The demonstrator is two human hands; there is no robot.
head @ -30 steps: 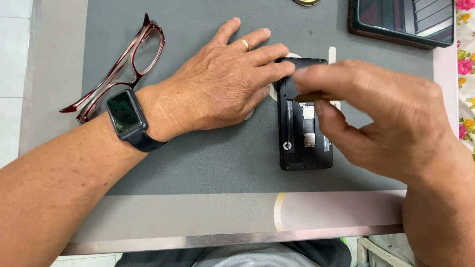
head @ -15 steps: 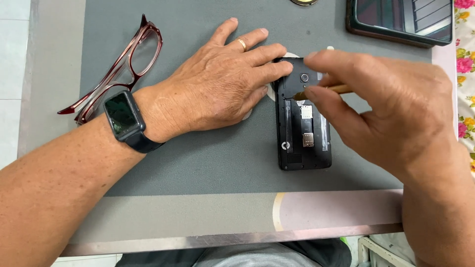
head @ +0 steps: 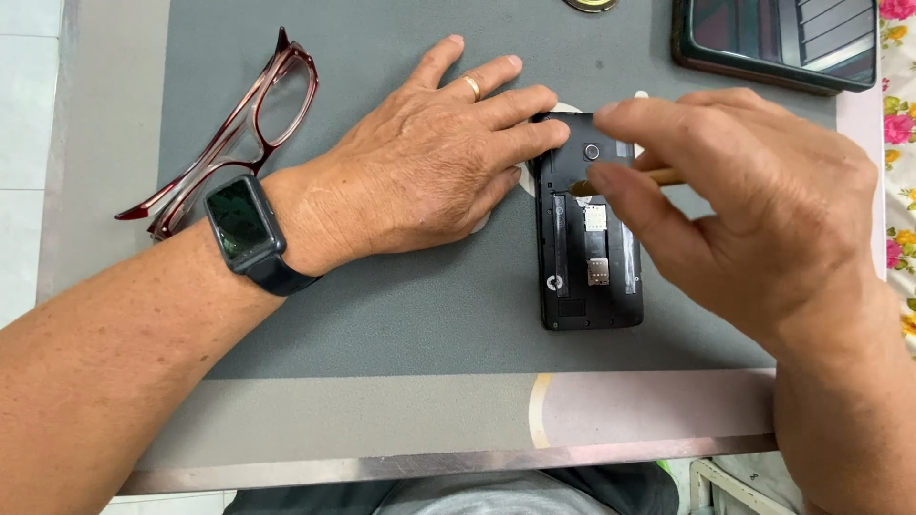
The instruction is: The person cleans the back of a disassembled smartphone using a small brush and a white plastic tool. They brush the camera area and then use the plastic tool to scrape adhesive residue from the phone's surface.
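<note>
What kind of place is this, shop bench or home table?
Hard to be sure; probably a small phone-repair bench, maybe at home. A grey work mat covers the table, an opened phone lies back-up with its card slots bared, and a second phone waits at the far edge. A floral cloth at the side hints at home.

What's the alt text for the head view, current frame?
The left hand presses down the top edge of an opened black phone lying back-cover-off on a grey mat, while the right hand pinches a thin brownish tool at the phone's camera end. Red-framed glasses lie to the left; a dark tablet sits top right.
</note>
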